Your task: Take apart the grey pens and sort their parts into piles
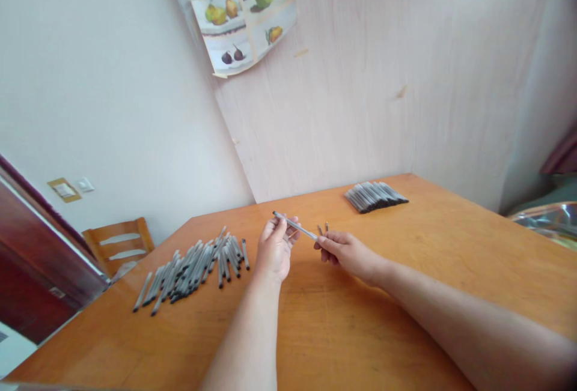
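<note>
A slim pen (303, 230) with a clear greyish barrel and a dark end is held slantwise above the table between both hands. My left hand (274, 250) pinches it near the dark end at upper left. The fingers of my right hand (341, 249) are closed on its lower right end. Two thin, dark-tipped sticks (327, 227) show just behind my right fingers; I cannot tell whether that hand holds them. Left of my left hand lies a loose, overlapping pile of similar pens (193, 271) with black ends.
A neater stack of pens (376, 197) lies at the far edge of the wooden table (324, 331). Behind the table is a wall panel (342, 109) with a fruit picture (246, 18). A wooden chair (119, 244) stands at the left, and a shiny rounded object (547, 223) at the right.
</note>
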The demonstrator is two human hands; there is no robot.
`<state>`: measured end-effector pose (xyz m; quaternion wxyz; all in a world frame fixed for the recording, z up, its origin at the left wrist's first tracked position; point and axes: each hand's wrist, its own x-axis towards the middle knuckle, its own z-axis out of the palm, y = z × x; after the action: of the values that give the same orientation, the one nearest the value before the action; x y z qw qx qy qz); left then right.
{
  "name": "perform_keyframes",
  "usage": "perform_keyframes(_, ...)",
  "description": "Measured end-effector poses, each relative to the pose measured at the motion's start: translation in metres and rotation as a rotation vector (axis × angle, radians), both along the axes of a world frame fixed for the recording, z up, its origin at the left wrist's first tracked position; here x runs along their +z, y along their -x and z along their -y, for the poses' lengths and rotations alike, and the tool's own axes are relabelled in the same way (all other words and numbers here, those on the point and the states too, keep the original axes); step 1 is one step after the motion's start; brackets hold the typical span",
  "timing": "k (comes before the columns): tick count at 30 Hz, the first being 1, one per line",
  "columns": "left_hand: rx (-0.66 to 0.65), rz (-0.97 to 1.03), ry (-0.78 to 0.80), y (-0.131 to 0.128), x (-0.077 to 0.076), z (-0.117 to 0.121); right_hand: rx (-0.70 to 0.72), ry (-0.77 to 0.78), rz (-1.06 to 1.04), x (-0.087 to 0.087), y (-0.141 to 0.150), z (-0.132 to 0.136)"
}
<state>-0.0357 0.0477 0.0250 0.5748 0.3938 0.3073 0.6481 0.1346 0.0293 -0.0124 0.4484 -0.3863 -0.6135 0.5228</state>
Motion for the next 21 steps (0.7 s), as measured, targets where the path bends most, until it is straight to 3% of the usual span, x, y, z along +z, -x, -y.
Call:
perform_keyframes(4,-0.14,-0.097,0.003,-0.0008,0.0006,0.0079,0.097,0.133,-0.11,0.0062,-0.0019,0.005)
perform_keyframes(7,-0.18,-0.108,-0.006,-0.0014,0.001,0.0098,0.122,0.148,-0.134,0.0097,-0.003,0.0081)
perform_keyframes(14,-0.093,-0.107,0.012,-0.0038,0.002,0.0087,0.064,-0.028,0.015,0.0077,-0.001,0.0084)
perform_keyframes(21,0.006,-0.127,0.013,-0.0092,-0.0009,0.0078,-0.138,-0.386,0.351,0.0075,-0.0007,0.0097)
